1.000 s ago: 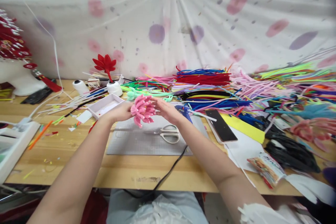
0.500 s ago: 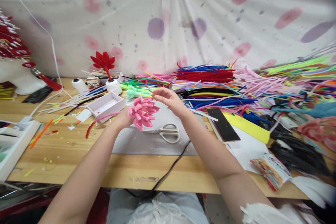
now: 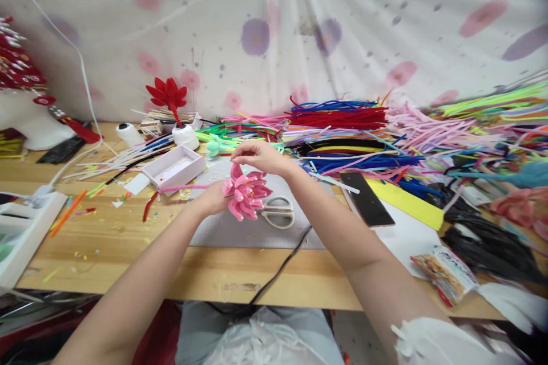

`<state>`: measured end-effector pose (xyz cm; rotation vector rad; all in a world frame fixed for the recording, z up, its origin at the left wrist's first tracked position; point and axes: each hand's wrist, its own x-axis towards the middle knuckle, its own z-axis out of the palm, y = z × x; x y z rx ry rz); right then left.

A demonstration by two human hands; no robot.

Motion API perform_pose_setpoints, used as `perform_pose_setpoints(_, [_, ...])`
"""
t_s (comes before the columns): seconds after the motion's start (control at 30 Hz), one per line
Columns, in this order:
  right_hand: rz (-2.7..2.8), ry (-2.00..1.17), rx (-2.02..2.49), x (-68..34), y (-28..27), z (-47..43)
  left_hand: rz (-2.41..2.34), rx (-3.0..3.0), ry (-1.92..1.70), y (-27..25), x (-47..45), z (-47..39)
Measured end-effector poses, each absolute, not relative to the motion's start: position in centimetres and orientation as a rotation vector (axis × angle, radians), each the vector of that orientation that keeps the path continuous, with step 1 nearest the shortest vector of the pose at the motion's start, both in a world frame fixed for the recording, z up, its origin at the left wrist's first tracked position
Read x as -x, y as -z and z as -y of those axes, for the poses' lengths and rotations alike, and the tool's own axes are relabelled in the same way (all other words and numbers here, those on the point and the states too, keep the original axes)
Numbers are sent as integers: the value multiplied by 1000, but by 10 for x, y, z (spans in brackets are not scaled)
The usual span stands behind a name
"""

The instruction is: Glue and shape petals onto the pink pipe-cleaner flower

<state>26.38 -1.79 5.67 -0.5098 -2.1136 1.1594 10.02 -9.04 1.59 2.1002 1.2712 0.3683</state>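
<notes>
A pink pipe-cleaner flower (image 3: 248, 193) with many pointed petals faces right, held over the grey mat. My left hand (image 3: 215, 199) is closed round its base at the back, the fingers largely hidden behind the petals. A pink stem (image 3: 182, 187) sticks out to the left behind that hand. From above, my right hand (image 3: 260, 155) reaches over with bent fingers, and its fingertips pinch an upper petal. White-handled scissors (image 3: 279, 212) lie on the grey cutting mat (image 3: 257, 235) just right of the flower; the blades are hidden.
Behind my hands lie a pale green flower (image 3: 215, 146) and bundles of coloured pipe cleaners (image 3: 338, 120). At left stand a white box (image 3: 174, 168) and a red flower (image 3: 168, 94) in a white spool. A phone (image 3: 367, 199) and snack packet (image 3: 445, 275) lie right.
The flower has shifted slightly right and turned, so its pink stem now points left. My right hand has moved left, from beside the flower to its upper petal.
</notes>
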Motion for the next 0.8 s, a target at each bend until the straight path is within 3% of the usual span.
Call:
perform_pose_setpoints(0.3, [1950, -1516, 457, -278, -47, 18, -1326, -2019, -397, -11, -91, 94])
perform_pose_setpoints(0.8, [1880, -1583, 529, -297, -29, 34, -1413, -1962, -323, -17, -89, 96])
